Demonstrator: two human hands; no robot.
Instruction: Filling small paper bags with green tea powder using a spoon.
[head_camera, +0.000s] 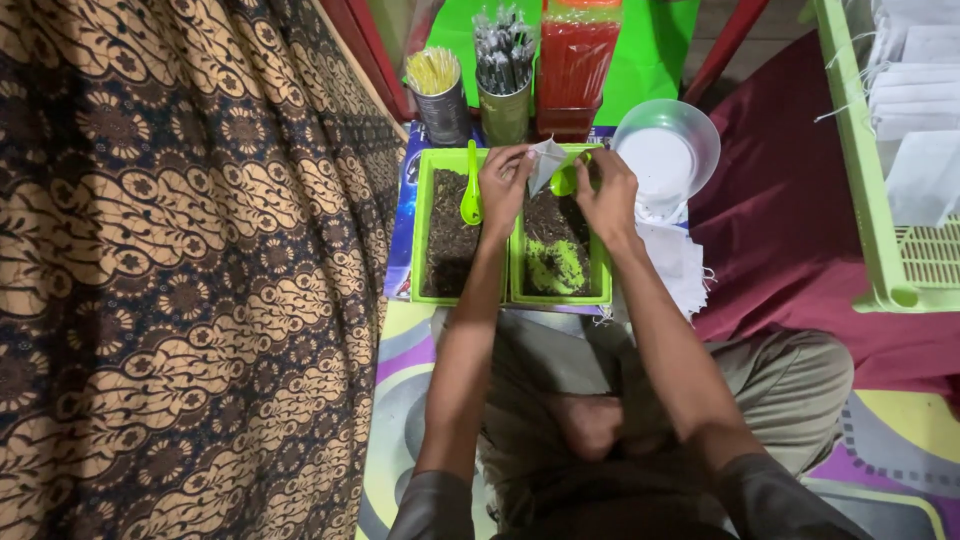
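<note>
Pouch (546, 162), small, white, thin paper, pinched in grip of left hand (503, 178) and right hand (607, 192), above green tray (600, 270).

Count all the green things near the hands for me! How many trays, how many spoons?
Green trays: 2, left tray and right tray
Green spoons: 2, left spoon and right spoon
Total: 4

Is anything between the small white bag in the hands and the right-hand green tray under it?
Nothing visible. Both hands, left hand and right hand, hold the white bag directly over the right green tray; the green spoon sits beside it.
</note>
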